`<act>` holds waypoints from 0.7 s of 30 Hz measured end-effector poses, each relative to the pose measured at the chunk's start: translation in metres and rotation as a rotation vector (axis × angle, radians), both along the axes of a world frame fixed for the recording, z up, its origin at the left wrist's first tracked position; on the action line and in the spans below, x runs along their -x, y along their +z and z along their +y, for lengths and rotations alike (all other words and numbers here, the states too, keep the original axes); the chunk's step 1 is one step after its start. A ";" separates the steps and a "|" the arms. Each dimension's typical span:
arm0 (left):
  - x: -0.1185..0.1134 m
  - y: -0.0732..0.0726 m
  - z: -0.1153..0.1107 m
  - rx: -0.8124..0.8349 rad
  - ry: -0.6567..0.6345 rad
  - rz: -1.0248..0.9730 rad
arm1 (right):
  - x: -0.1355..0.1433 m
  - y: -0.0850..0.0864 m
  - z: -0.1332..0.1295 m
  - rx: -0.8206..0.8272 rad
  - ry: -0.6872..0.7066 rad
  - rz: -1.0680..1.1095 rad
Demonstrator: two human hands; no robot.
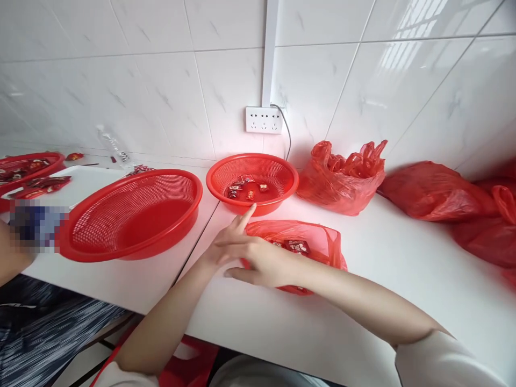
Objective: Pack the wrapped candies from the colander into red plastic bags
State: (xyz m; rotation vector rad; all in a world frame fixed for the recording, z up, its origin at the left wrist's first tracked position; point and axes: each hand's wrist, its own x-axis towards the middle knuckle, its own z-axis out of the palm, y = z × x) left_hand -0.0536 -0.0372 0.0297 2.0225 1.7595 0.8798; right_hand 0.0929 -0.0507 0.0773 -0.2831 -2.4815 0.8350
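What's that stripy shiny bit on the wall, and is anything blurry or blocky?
Head view: the tiled wall shows barred glare at upper right, probably a window's reflection; head view: square blocks hide a patch at the large red basket's left end; head view: the left hand and right hand show no obvious motion blur.

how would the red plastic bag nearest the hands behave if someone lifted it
The red plastic bag would probably sag and fold, as its thin film is creased. The wrapped packets inside might slide together, since they appear to lie loose.
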 end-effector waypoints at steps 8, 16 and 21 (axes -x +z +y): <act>0.017 0.008 -0.035 0.105 0.153 0.273 | -0.149 -0.039 -0.001 -0.348 -1.090 -0.525; 0.013 -0.013 -0.029 0.148 0.074 0.020 | -0.194 -0.063 -0.017 -0.246 -0.983 -0.590; 0.007 -0.013 -0.028 0.110 0.032 -0.128 | -0.199 -0.068 -0.012 -0.010 -1.015 -0.455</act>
